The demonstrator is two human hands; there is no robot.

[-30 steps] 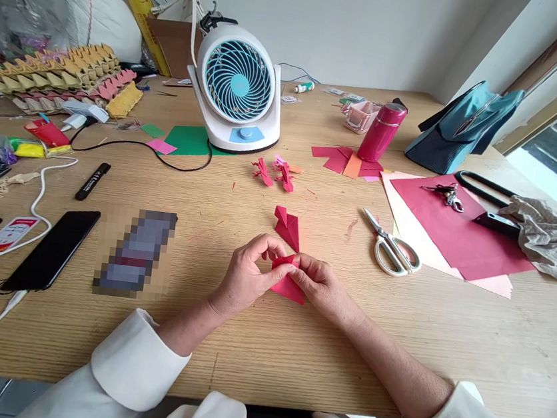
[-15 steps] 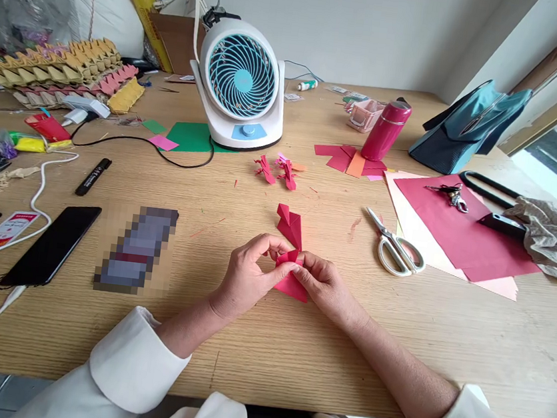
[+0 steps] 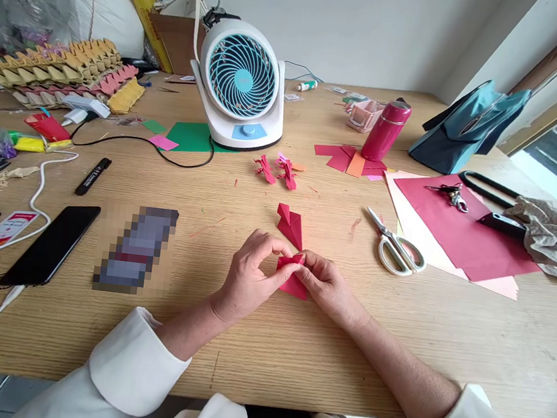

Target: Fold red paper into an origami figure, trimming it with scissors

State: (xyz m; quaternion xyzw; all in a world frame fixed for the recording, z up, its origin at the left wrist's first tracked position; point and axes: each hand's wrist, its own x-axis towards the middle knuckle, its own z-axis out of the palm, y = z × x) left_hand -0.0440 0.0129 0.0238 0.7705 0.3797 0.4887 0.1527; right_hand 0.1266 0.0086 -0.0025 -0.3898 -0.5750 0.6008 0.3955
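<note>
Between my hands is a small piece of red folded paper [image 3: 294,286], partly covered by the fingers. My left hand [image 3: 257,272] pinches its upper left part between thumb and fingers. On its upper right side, my right hand [image 3: 326,283] grips it, the two thumbs nearly touching. Just beyond the fingertips a second red folded paper piece [image 3: 290,226] lies on the table. Two small red folded paper figures [image 3: 277,171] stand farther back.
White-handled scissors [image 3: 397,246] lie to the right, near red and pale paper sheets [image 3: 458,223] with keys on top. A fan [image 3: 245,84] and a pink bottle [image 3: 386,131] stand behind. Phones [image 3: 53,247] and a black marker [image 3: 93,176] lie left on the wooden table [image 3: 183,339].
The upper flap of the held red paper, which stood up in a point, is now pressed lower. My left fingers have shifted slightly; the other things have stayed put.
</note>
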